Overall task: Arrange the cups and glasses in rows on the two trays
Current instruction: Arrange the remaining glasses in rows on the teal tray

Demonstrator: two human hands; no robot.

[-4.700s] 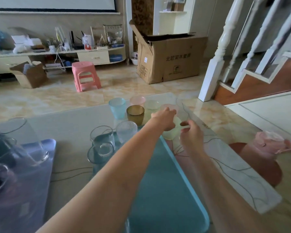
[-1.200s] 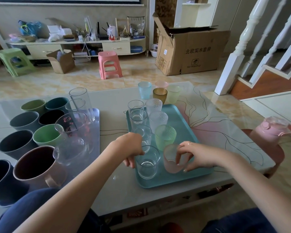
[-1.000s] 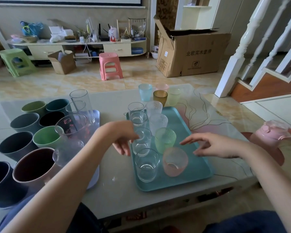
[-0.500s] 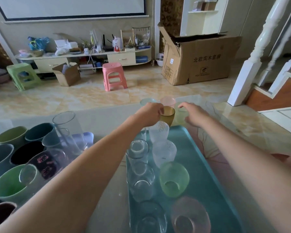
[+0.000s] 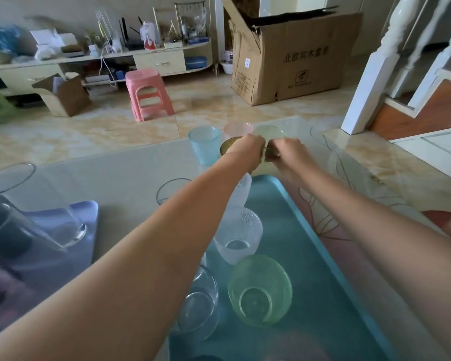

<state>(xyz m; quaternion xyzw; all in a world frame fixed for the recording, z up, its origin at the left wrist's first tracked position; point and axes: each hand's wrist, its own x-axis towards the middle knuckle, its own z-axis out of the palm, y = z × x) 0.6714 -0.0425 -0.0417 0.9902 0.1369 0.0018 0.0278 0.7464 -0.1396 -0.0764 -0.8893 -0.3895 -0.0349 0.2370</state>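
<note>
Item: my left hand [image 5: 248, 149] clamped on amber cup [image 5: 227, 147]; right hand [image 5: 284, 152] clamped on pale green cup [image 5: 268, 132], beyond teal tray [image 5: 323, 256].

Two hands [image 5: 248, 149] [image 5: 284, 152], two trays [image 5: 323, 256] [image 5: 84, 230], one pink stool [image 5: 147, 93], two cardboard boxes [image 5: 292, 58] [image 5: 65, 96]

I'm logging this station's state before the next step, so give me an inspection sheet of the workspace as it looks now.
Surface: glass-topped table, with a line pattern at its right.
Job's things: teal tray holds clear, frosted and green glasses; lilac tray holds tall clear glasses; blue cup, pink cup, amber cup and pale green cup stand beyond the teal tray.
Clutter: nothing seen on the table.
Hands: left hand closed on the amber cup; right hand at the pale green cup, grip unclear.
Cables: white ones at the far shelf.
Surroundings: pink stool, cardboard box, stairs.
</note>
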